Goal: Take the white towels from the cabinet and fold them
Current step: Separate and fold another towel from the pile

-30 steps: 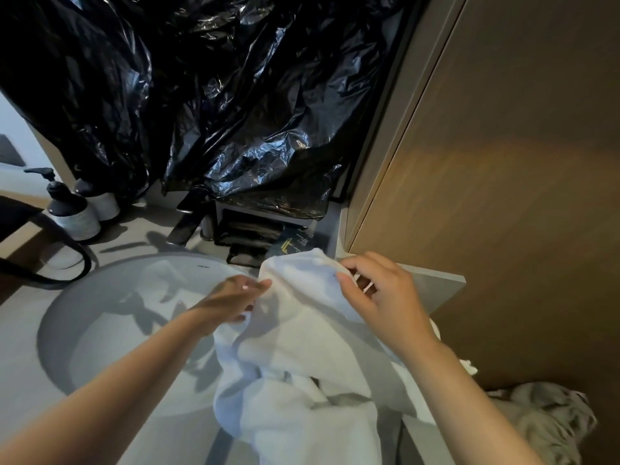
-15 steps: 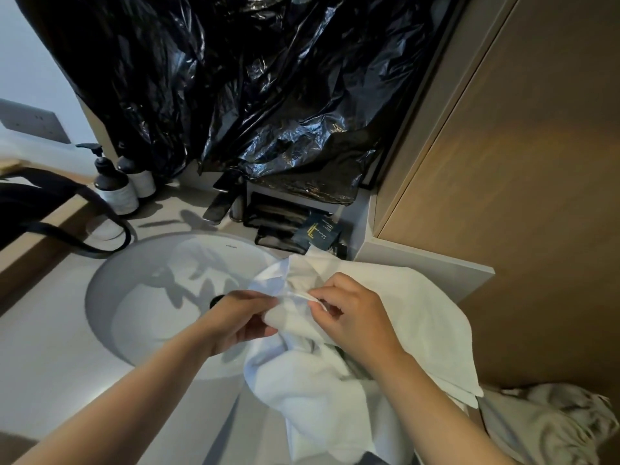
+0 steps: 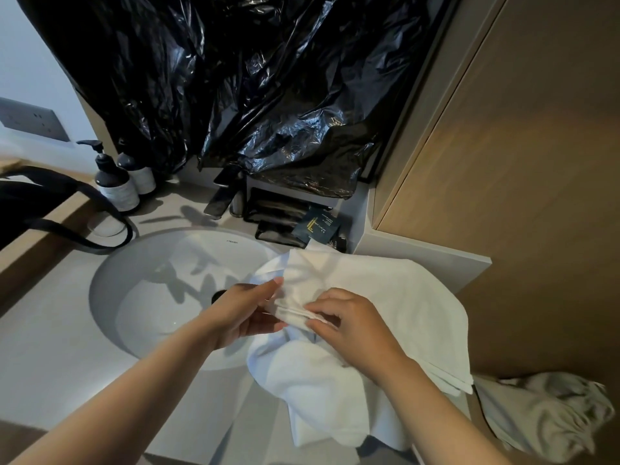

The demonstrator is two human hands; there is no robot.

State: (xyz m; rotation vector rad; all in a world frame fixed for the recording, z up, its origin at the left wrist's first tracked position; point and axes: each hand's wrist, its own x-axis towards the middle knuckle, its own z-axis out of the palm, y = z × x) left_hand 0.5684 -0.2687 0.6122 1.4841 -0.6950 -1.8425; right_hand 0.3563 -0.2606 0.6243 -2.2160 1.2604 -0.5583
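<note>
A white towel [image 3: 396, 297] lies crumpled over the right side of the counter, partly draped over the sink's right rim and hanging off the front edge. My left hand [image 3: 246, 313] pinches a bunched edge of it from the left. My right hand [image 3: 352, 327] pinches the same edge from the right, fingers curled over the hem. Both hands meet over the towel's middle. The wooden cabinet [image 3: 520, 196] stands shut at the right.
A round white sink [image 3: 141, 297] is set in the grey counter [image 3: 50, 357]. Black plastic sheeting [image 3: 251, 78] hangs behind. Two pump bottles [image 3: 115, 182], a faucet [image 3: 223, 193] and a black tray with sachets [image 3: 285, 219] stand at the back. A grey cloth [image 3: 543, 414] lies lower right.
My hands have come together on the towel's edge and drawn it toward me. The towel has spread wider to the right over the counter.
</note>
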